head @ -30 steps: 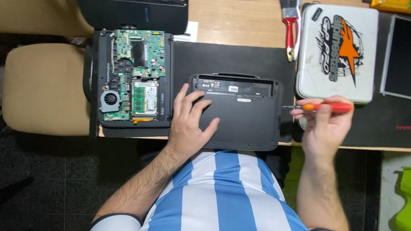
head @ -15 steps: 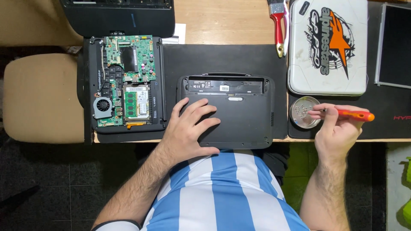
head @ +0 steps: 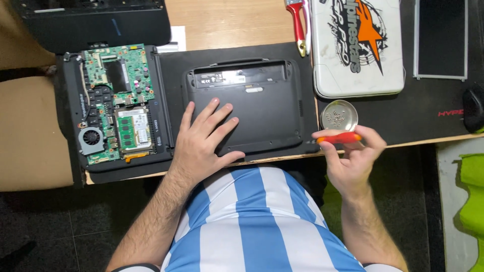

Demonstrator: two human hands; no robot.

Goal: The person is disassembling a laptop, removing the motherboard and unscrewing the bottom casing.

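Observation:
My left hand (head: 203, 138) lies flat, fingers spread, on the black bottom cover of a small laptop (head: 262, 90) in the middle of the desk. My right hand (head: 353, 156) grips an orange-handled screwdriver (head: 339, 137) at the desk's front edge, just right of the cover. A small round metal tin (head: 339, 115) holding several screws sits just above that hand. To the left lies an opened laptop base with a bare green circuit board (head: 116, 100) and a round fan (head: 92, 137).
A white case with an orange and black graphic (head: 358, 50) lies at the back right, red-handled pliers (head: 301, 25) beside it. A dark framed panel (head: 439, 38) and a black mouse (head: 474, 108) sit far right. Another black laptop part (head: 91, 22) is at the back left.
My right hand with the screwdriver has moved from beside the white case down to the desk's front edge, next to the screw tin. The left hand stays on the cover.

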